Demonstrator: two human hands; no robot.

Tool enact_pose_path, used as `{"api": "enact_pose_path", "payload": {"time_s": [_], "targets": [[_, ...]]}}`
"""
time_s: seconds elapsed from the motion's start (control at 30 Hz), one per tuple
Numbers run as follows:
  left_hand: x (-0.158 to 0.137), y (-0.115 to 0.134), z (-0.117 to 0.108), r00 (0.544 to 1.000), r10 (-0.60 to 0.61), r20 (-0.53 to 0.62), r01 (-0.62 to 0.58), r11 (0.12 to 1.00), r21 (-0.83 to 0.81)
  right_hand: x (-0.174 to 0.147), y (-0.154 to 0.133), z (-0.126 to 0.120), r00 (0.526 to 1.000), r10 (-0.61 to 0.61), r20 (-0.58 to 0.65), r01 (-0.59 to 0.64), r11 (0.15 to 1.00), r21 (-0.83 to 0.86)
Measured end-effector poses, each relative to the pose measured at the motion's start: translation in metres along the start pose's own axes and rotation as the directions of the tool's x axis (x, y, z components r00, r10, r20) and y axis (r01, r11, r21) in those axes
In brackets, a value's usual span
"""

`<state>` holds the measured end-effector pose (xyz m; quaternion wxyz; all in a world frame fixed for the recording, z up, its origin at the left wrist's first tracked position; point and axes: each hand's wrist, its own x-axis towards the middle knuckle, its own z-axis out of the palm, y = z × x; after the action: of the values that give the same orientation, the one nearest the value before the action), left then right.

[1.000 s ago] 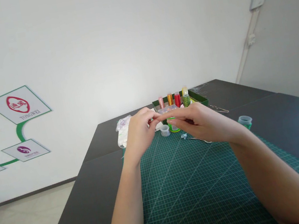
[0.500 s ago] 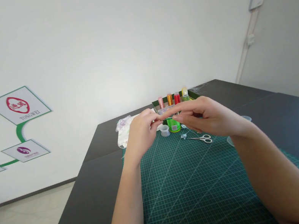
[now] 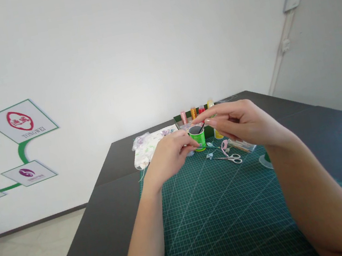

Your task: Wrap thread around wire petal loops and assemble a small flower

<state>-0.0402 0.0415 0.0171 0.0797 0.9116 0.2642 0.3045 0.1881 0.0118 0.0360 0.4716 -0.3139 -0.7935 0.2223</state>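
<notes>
My left hand (image 3: 175, 151) is closed in a pinch at the left of the green can (image 3: 199, 143). From its fingertips a thin green stem (image 3: 211, 146) seems to run to the right. My right hand (image 3: 239, 124) is raised above the mat, forefinger stretched over the can. Its thumb and fingers meet the upper end of a thin dark stick (image 3: 202, 127), whose lower end slants into the can's mouth. Small silver scissors (image 3: 234, 158) lie below the right hand, beside a pale blue leaf-like piece (image 3: 209, 156) and a pink strip (image 3: 224, 147).
A green cutting mat (image 3: 219, 216) covers much of the black table (image 3: 107, 214). Thread spools (image 3: 193, 113) stand in a dark box (image 3: 178, 120) at the back. White material (image 3: 147, 152) lies at the left, a clear round dish (image 3: 265, 162) at the right.
My hands have moved apart. The left has come down and slightly right, while the right has shifted a little right. The can's mouth and the dark stick now show between them.
</notes>
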Motion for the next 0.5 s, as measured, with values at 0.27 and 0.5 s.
{"api": "enact_pose_path", "payload": {"time_s": [0.27, 0.5], "targets": [[-0.001, 0.004, 0.001, 0.999, 0.022, 0.048, -0.020, 0.999, -0.030, 0.004, 0.010, -0.002, 0.999, 0.029, -0.038, -0.028, 0.999, 0.015], [-0.001, 0.003, 0.002, 0.998, 0.044, 0.034, -0.042, 0.997, -0.071, 0.007, 0.020, -0.003, 0.997, 0.073, -0.040, -0.071, 0.996, 0.045]]}}
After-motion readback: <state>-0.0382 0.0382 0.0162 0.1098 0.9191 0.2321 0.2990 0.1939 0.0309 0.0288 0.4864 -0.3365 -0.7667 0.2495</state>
